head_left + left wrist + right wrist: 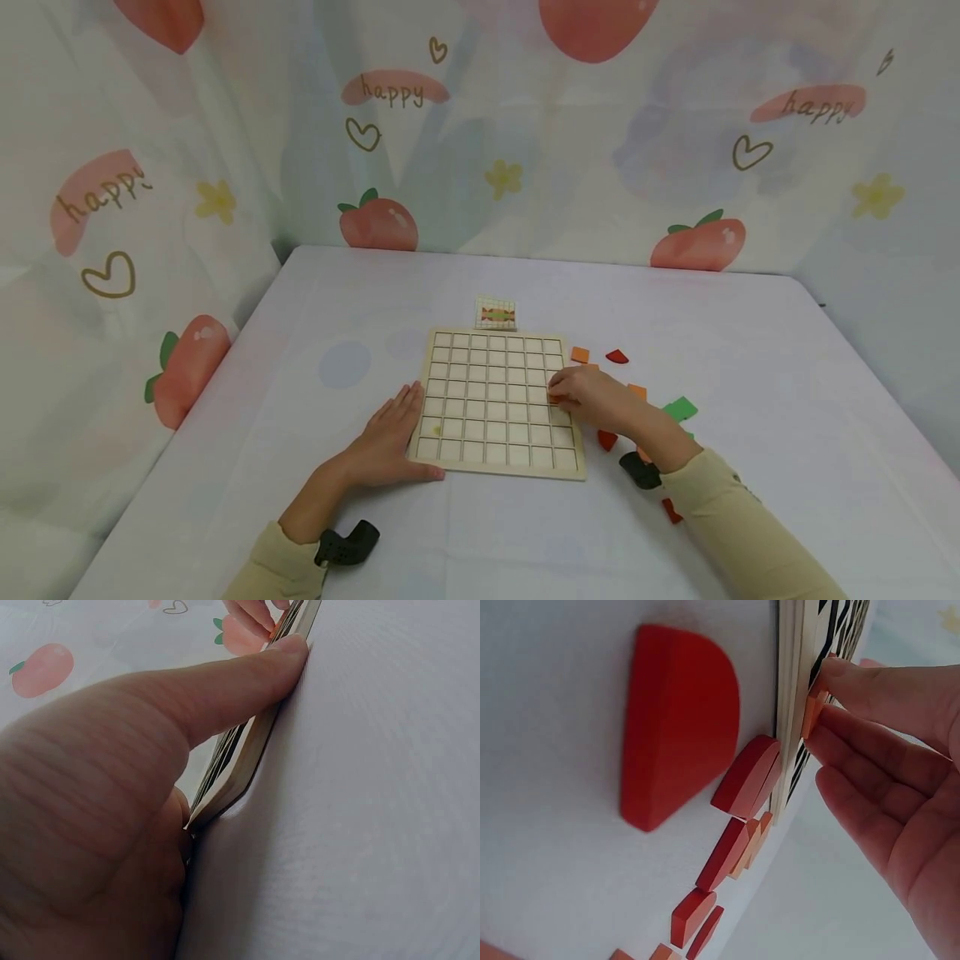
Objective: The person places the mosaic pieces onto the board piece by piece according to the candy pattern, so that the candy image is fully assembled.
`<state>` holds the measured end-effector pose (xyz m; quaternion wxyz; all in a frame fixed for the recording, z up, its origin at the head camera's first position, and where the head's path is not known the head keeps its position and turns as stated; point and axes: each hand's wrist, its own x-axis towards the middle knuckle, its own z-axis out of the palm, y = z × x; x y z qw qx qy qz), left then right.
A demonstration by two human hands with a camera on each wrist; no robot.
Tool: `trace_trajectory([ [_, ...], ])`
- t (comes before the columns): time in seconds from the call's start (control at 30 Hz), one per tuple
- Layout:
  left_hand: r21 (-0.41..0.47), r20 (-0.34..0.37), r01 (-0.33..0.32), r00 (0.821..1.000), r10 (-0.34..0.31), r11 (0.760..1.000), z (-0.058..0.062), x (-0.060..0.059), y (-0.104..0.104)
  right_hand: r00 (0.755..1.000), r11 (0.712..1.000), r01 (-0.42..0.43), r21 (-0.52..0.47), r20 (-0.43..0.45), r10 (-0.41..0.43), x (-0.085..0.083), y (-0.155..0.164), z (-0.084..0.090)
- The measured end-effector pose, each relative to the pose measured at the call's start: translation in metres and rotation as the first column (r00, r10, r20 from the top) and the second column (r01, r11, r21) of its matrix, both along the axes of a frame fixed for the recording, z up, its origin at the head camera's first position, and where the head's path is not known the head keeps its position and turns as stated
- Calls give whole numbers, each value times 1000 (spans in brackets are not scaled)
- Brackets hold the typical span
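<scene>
A pale wooden grid board point(491, 400) lies flat on the white table. My left hand point(405, 429) rests flat beside the board's near left corner, with its thumb point(225, 690) pressed along the board's edge point(247, 761). My right hand point(561, 393) is at the board's right edge and pinches a small orange piece point(811, 716) between thumb and fingers, right at the grid point(799, 645). Beside the board lie a big red half-disc point(679, 724) and more red pieces point(746, 776).
A small pattern card point(496, 313) lies just behind the board. Right of the board lie loose orange point(580, 354), red point(617, 357) and green point(680, 409) pieces; another red piece point(671, 510) lies near my right sleeve. Printed curtains surround the table.
</scene>
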<state>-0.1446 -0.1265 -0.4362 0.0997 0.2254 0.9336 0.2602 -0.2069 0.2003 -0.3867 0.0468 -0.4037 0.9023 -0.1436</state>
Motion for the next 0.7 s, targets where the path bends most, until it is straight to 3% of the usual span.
trace_trajectory([
  [0.27,-13,7,0,1000,0,1000,-4,-2,-1,979,979,200,-31,54,-198,-7,13,3],
  [0.7,-16,8,1,1000,-1,1000,-4,-2,-1,948,953,304,-5,95,-302,-19,33,3],
])
